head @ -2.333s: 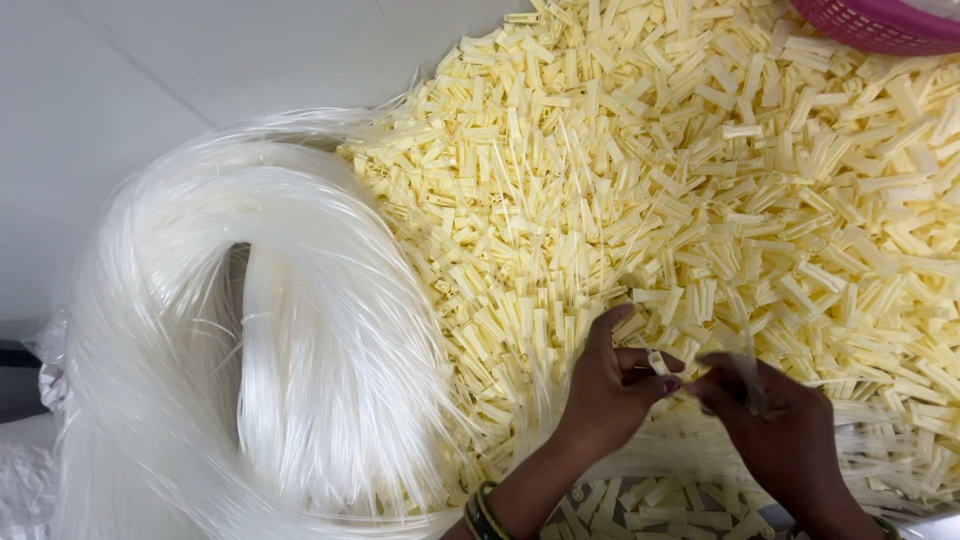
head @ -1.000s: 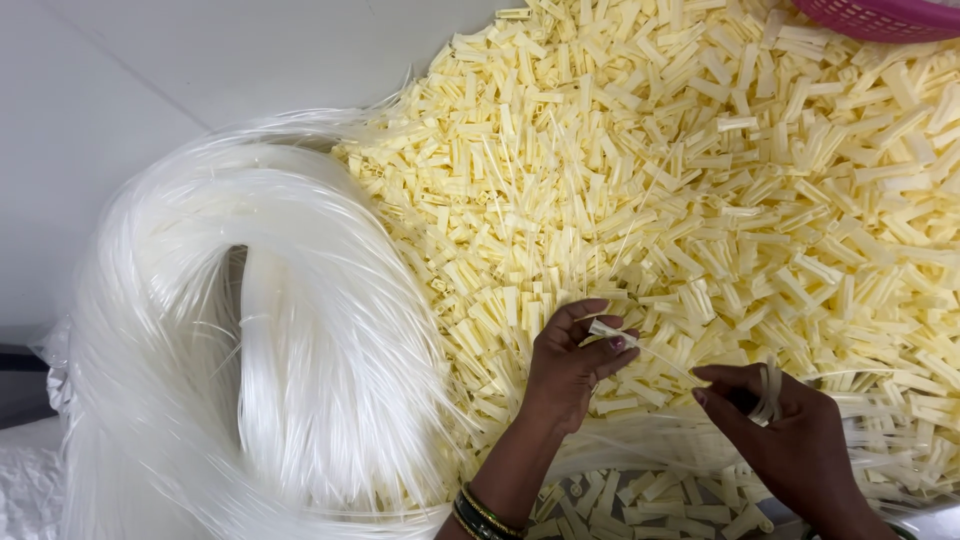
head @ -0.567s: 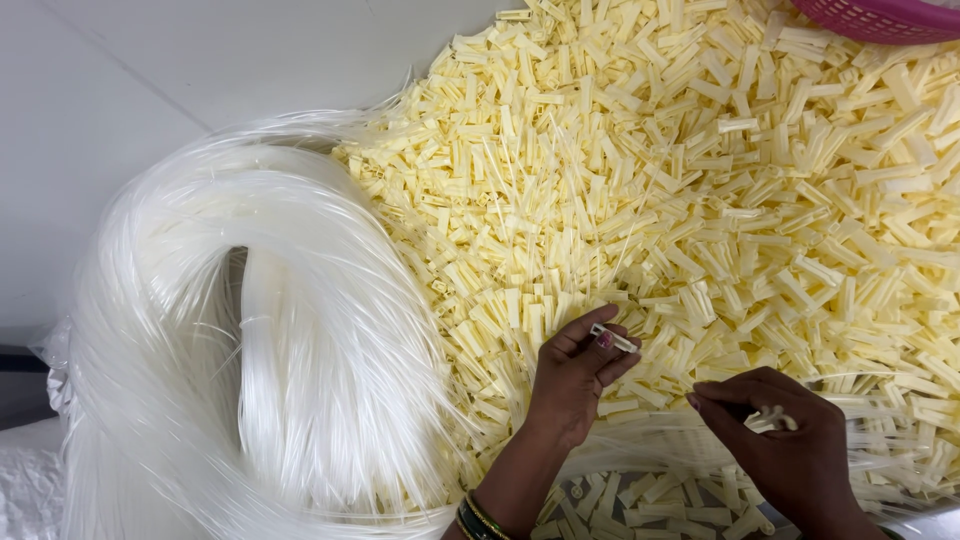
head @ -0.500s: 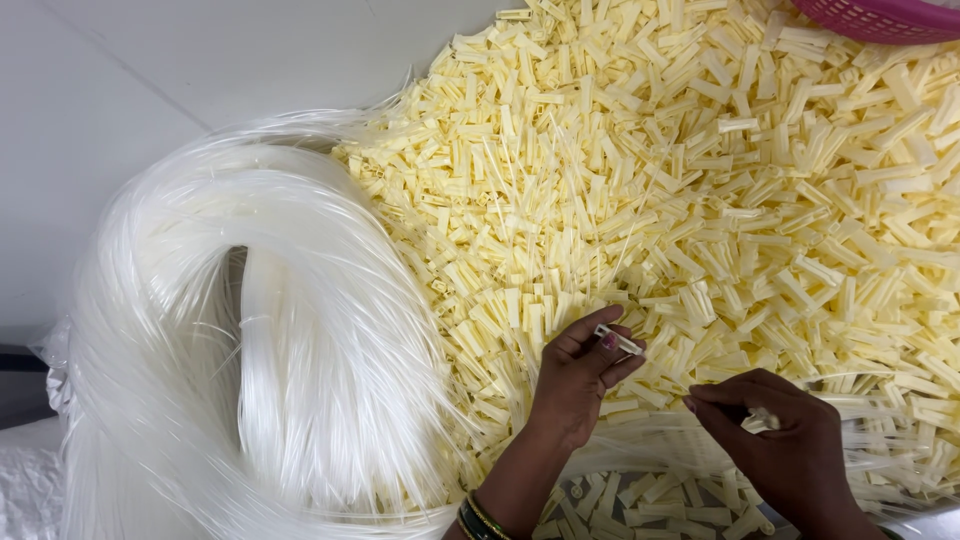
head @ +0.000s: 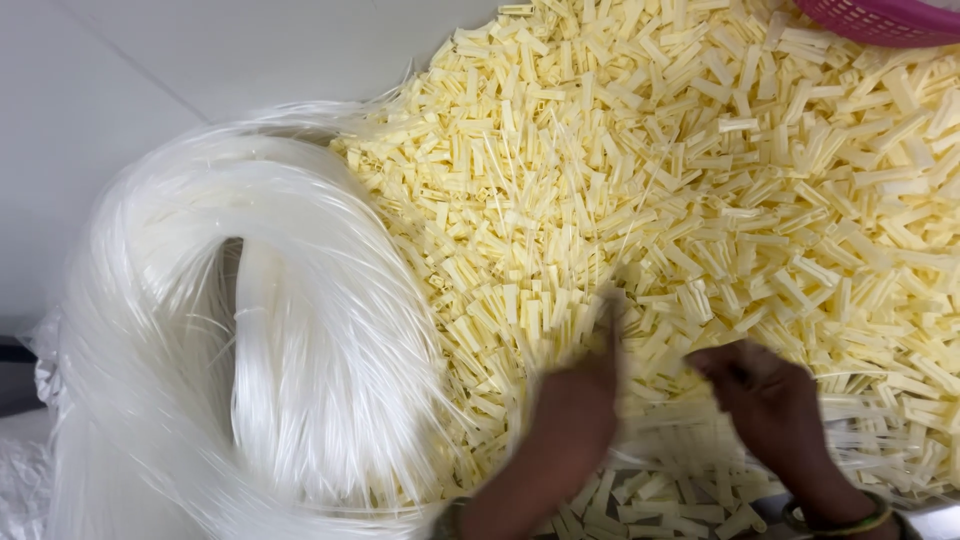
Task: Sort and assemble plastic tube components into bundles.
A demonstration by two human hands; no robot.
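A big heap of small pale yellow plastic pieces [head: 700,180] covers the white surface. My left hand [head: 575,405] is blurred by motion at the heap's near edge, its fingertips up among the pieces; whether it holds one I cannot tell. My right hand [head: 770,410] rests just to the right, back of the hand up, fingers curled together over the pieces and over thin clear strands [head: 880,450] lying there. Nothing shows between its fingers.
A thick curved bundle of white translucent strands [head: 300,330] lies at the left, touching the heap. A pink mesh basket [head: 880,18] sits at the top right edge. The bare white table [head: 150,60] runs along the top left.
My left hand has moved fast up and right into the heap and is now blurred. The small piece seen at its fingertips is no longer visible. My right hand has closed and shifted slightly left.
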